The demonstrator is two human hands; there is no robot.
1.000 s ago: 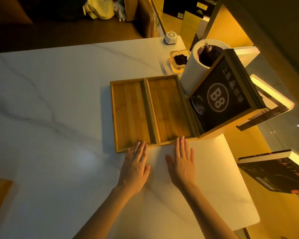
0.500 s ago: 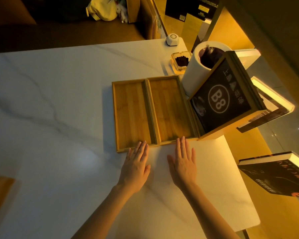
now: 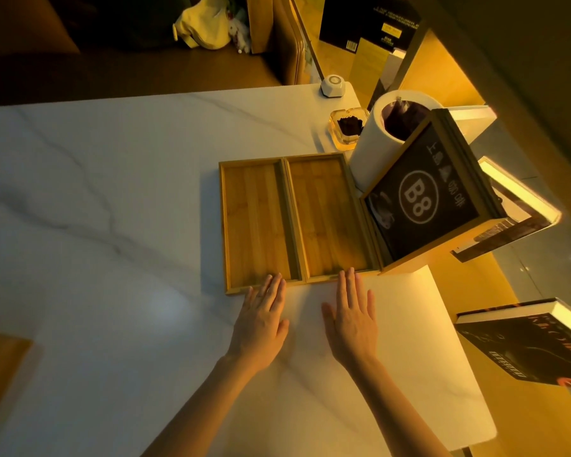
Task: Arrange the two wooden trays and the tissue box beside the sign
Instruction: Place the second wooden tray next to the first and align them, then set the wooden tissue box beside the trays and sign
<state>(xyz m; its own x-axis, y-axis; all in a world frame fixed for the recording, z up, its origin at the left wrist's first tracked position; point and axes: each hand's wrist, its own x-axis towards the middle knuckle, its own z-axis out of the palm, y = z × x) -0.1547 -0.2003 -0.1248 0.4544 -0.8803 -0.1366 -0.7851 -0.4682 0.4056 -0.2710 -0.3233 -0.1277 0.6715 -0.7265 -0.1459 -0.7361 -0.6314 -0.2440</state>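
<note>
Bamboo-coloured shallow rectangular wooden trays, two: left tray (image 3: 256,222) and right tray (image 3: 327,214), touch side by side on the white marble tabletop (image 3: 112,225). Two hands, left hand (image 3: 261,319) and right hand (image 3: 351,319), lie flat, apart, empty; the black "B8" sign (image 3: 422,196) partly hides a white cylinder (image 3: 371,150)

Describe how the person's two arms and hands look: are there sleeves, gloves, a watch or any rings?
Both forearms are bare as far as the picture shows; no sleeve reaches into view. The left hand and the right hand wear no gloves. No watch or bracelet shows at either wrist. A faint line on one finger of the left hand may be a thin ring, but it is too small to tell.
</note>
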